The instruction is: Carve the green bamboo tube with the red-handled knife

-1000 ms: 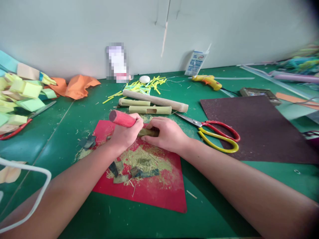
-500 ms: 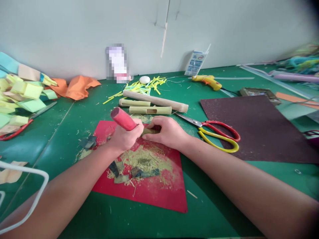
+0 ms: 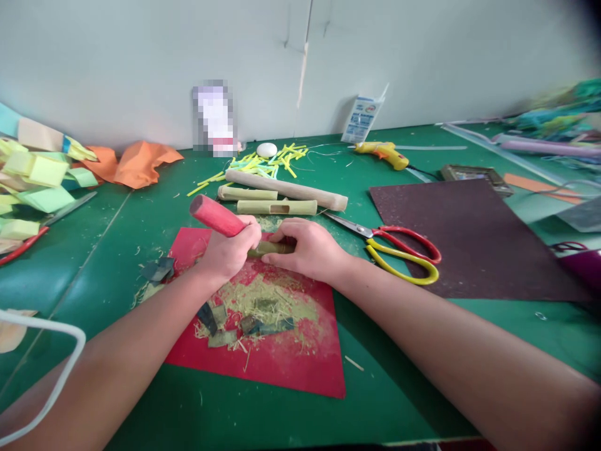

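My left hand [image 3: 231,250] is closed round a thick red cylindrical handle [image 3: 218,216], which tilts up to the left; its working end is hidden by the hand. My right hand [image 3: 307,252] grips a short greenish bamboo tube [image 3: 270,248], pinning it low over the red sheet [image 3: 300,373]. Between the two hands part of the tube shows, its left end against my left fingers. Tan dust and shavings [image 3: 263,297] lie on the sheet below, with dark sandpaper-like scraps [image 3: 277,326] among them.
Beyond my hands lie a bamboo piece with a cut slot [image 3: 300,207] and a longer bamboo stick [image 3: 291,186]. Scissors [image 3: 399,250] rest to the right, touching a dark brown sheet [image 3: 474,244]. A yellow glue gun [image 3: 387,153] and folded papers [image 3: 42,169] lie farther out.
My left hand has shifted a little left, and the red handle leans lower to the left. More of the bamboo tube shows between the hands. The whole view has slid slightly.
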Tool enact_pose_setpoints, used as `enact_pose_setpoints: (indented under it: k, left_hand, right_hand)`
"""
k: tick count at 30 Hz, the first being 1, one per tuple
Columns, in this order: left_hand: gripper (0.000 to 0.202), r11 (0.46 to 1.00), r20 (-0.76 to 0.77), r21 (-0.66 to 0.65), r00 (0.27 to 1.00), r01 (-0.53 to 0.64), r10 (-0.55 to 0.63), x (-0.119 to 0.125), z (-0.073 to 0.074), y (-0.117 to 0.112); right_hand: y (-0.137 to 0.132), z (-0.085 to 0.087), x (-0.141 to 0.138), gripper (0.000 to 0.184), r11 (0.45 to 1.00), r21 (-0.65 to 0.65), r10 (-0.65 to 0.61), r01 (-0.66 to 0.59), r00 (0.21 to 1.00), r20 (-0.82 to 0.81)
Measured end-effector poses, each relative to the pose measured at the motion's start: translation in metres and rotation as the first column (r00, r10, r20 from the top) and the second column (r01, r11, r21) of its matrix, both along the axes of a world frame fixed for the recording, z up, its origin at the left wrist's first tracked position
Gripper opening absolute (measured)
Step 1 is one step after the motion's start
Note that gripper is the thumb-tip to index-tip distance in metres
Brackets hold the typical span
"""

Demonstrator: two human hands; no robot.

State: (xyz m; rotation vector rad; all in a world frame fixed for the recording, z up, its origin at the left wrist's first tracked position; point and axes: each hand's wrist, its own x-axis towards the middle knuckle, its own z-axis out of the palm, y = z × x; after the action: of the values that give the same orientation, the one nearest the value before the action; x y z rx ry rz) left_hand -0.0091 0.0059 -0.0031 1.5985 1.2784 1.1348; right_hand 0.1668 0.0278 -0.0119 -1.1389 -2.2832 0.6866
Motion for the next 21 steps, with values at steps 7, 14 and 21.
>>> enact_pose_setpoints:
  k: [7,14,21]
  left_hand:
    - [0.021,1.0,-0.017,-0.003,1.0,0.001,-0.001,-0.0017,-0.0008,0.0014]
    - [0.021,0.989,0.03,-0.039,0.989,-0.141,0.142,0.005,-0.0007,0.0017]
    - [0.024,0.98,-0.003,-0.022,0.98,-0.199,0.199,0.0066,0.0004,0.0023]
  right_hand:
    - [0.0004,0.001,0.0007,0.026,1.0,0.016,0.024,-0.024,1.0,-0.001]
    - [0.0003,0.0003,0.001,0.025,0.998,0.053,0.035,-0.036,0.999,0.031]
    - [-0.0019,0.002,-0.0001,0.023,0.997,0.061,0.042,-0.045,0.998,0.039]
